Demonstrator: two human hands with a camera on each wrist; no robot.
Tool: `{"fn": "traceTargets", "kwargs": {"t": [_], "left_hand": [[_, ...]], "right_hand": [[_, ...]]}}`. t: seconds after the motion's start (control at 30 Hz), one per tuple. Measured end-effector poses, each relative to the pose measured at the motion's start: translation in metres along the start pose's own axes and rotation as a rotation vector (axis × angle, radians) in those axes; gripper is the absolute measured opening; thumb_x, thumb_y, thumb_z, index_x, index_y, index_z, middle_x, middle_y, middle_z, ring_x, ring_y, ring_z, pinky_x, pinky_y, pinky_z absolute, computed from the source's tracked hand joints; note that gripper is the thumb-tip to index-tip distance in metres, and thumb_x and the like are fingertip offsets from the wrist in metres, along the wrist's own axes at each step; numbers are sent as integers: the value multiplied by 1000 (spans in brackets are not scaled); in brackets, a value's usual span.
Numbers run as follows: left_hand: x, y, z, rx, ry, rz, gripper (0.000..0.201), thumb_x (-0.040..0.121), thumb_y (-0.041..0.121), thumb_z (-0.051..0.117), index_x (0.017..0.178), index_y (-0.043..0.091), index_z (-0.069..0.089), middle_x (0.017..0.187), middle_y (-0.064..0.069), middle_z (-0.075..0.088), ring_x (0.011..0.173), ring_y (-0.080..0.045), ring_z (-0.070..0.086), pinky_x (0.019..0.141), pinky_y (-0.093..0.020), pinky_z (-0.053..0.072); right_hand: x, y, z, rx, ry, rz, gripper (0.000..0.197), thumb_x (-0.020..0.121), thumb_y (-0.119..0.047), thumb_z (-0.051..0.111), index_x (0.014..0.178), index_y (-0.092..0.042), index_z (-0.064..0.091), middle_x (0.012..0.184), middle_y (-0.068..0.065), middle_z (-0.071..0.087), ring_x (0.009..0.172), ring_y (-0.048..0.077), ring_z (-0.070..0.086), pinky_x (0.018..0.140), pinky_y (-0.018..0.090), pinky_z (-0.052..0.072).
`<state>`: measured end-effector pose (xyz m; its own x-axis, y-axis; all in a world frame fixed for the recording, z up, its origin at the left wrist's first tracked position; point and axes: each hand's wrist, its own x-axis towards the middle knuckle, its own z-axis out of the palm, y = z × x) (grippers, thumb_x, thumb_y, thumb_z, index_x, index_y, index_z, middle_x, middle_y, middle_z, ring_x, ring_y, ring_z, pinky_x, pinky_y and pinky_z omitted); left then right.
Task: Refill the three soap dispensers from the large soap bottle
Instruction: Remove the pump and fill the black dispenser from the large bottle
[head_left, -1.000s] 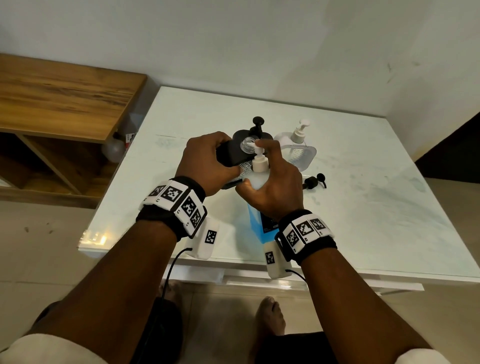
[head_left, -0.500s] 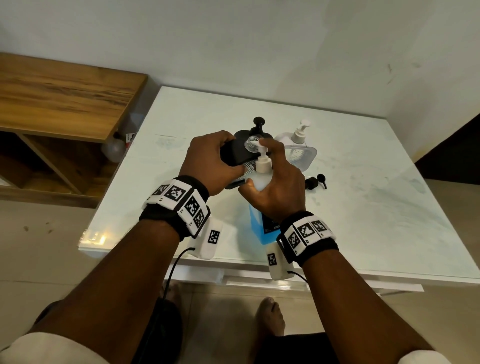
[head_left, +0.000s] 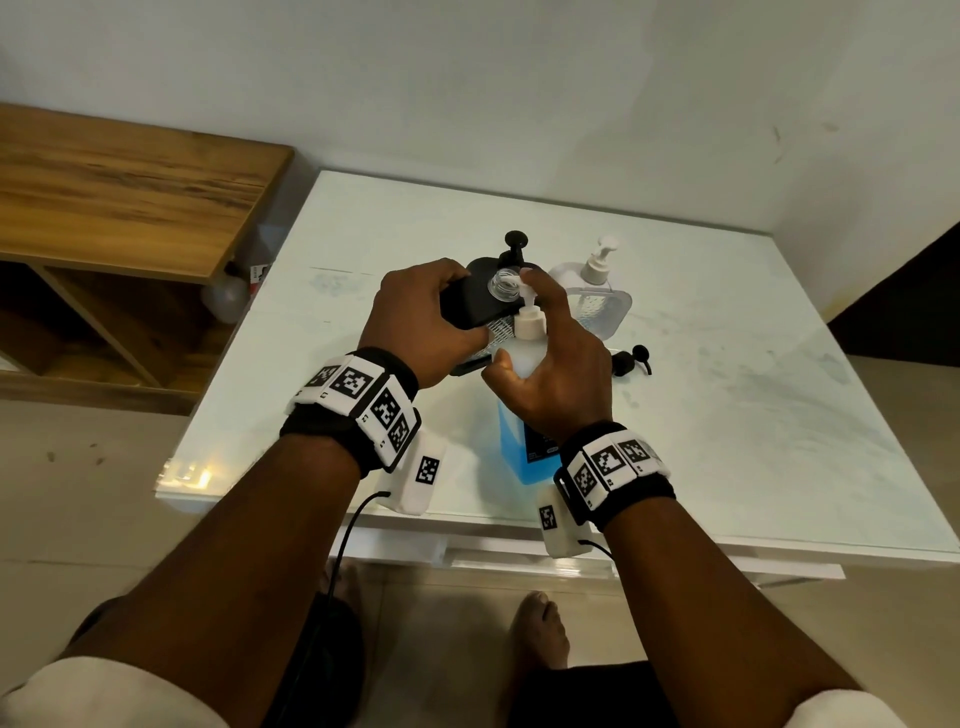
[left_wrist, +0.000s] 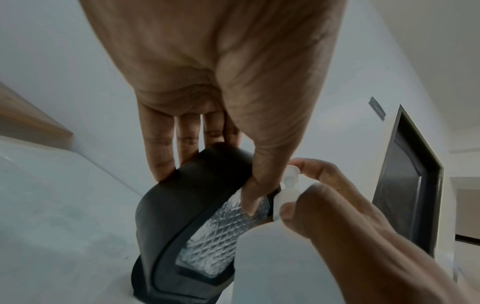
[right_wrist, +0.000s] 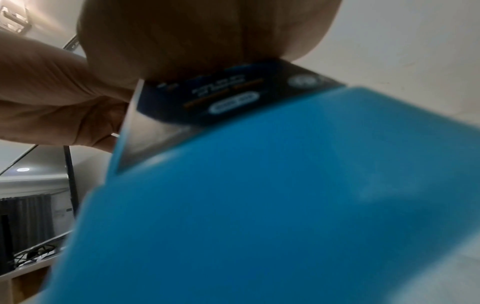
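My left hand (head_left: 415, 317) grips a black dispenser (head_left: 467, 306) on the table, tilted, with its clear threaded neck (head_left: 504, 285) uncovered. In the left wrist view the fingers wrap over the black dispenser (left_wrist: 166, 216), above its textured clear window (left_wrist: 228, 222). My right hand (head_left: 561, 364) holds the large soap bottle (head_left: 511, 447), which has blue liquid in its lower part. The index finger lies on its white pump head (head_left: 523, 285), right at the open neck. The large soap bottle (right_wrist: 259, 205) fills the right wrist view.
A second black dispenser with its pump (head_left: 515, 241) on stands behind my hands. To the right is a clear dispenser (head_left: 597, 301) with a white pump. A loose black pump (head_left: 631, 358) lies on the white table (head_left: 753, 389). A wooden shelf (head_left: 130, 192) stands at the left.
The white pump head under my right index finger has risen a little and its stem shows longer. Both hands keep their grips almost in place.
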<state>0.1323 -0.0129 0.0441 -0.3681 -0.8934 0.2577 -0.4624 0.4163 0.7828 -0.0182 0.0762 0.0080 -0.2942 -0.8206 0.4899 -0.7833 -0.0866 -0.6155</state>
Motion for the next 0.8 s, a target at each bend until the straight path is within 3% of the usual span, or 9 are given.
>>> {"fn": "traceTargets", "kwargs": {"t": [0.1, 0.2, 0.37, 0.47, 0.63, 0.73, 0.8], "left_hand": [[0, -2, -1, 5, -9, -1, 38, 66, 23, 87, 100, 18, 71, 83, 7, 68, 75, -10, 64, 70, -25, 55], [-1, -4, 0, 15, -24, -12, 39, 65, 26, 88, 99, 20, 71, 84, 7, 69, 78, -14, 65, 73, -31, 58], [0, -1, 2, -2, -13, -10, 38, 67, 24, 87, 101, 18, 71, 82, 9, 67, 74, -9, 63, 68, -25, 52], [2, 2, 3, -2, -9, -3, 37, 67, 25, 86, 100, 19, 71, 84, 7, 69, 77, -13, 65, 71, -28, 56], [2, 0, 3, 7, -20, -9, 39, 65, 26, 86, 100, 21, 71, 85, 7, 69, 80, -15, 65, 74, -32, 58], [0, -4, 1, 18, -35, -11, 39, 65, 26, 86, 100, 20, 71, 86, 7, 69, 80, -14, 65, 75, -33, 58], [0, -5, 0, 20, -31, -7, 38, 66, 26, 86, 101, 20, 71, 86, 6, 69, 79, -13, 65, 75, -31, 57]], "right_hand": [[2, -3, 3, -16, 22, -9, 66, 74, -53, 60, 136, -36, 42, 85, -11, 68, 66, 10, 55, 62, 26, 45], [2, -3, 4, -34, 31, -8, 61, 75, -56, 60, 129, -36, 42, 79, -17, 59, 64, 7, 49, 62, 24, 38], [-2, 0, 0, -19, 15, -9, 74, 75, -47, 63, 145, -34, 42, 100, -8, 71, 74, 12, 60, 68, 27, 53], [-3, 0, -3, -15, 3, -4, 80, 75, -43, 67, 149, -36, 36, 110, -8, 72, 82, 16, 66, 73, 31, 58], [1, -7, -2, 5, 25, 17, 67, 72, -55, 62, 134, -39, 41, 93, -7, 73, 75, 21, 68, 68, 41, 59], [1, -6, 0, -10, 13, 12, 64, 73, -58, 63, 130, -38, 42, 89, -9, 72, 71, 17, 65, 65, 39, 58], [-1, -4, 0, -15, 14, 1, 68, 73, -52, 65, 136, -37, 42, 92, -8, 72, 71, 14, 63, 66, 36, 57]]}}
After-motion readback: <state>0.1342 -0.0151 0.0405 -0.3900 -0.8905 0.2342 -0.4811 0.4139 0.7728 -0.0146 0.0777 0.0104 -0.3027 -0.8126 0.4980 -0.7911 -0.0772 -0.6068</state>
